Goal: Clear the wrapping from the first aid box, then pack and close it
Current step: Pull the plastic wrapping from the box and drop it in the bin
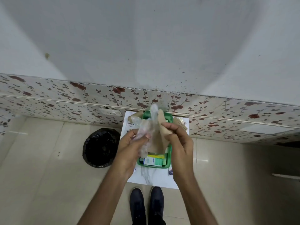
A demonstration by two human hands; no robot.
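A grey wall (146,38) fills the upper view, and below it runs a band of floral tiles (56,98). Beige floor tiles (40,168) are seen beneath. A black-lined waste bin (100,147) stands on the floor to the left of a small white marble-patterned table (154,177), near it but apart. Two dark shoes (146,203) are seen at the table's near edge.

On the table the green first aid box (168,161) lies open, its long axis running away from the person toward the wall; the far end (167,116) reaches almost to the tiles. Small cartons, one white and teal (152,161), are packed at the near end. A white washproof plaster packet (131,125) lies beside the box on the left, and a brown packet (181,123) on the right.

Above the box, clear plastic wrapping (146,127) is gripped in the closed left hand (129,143), with one end standing upward. A tan paper piece (163,122), pointing up and away, is pinched by the closed right hand (178,140). The wrapping and the paper overlap between the hands.
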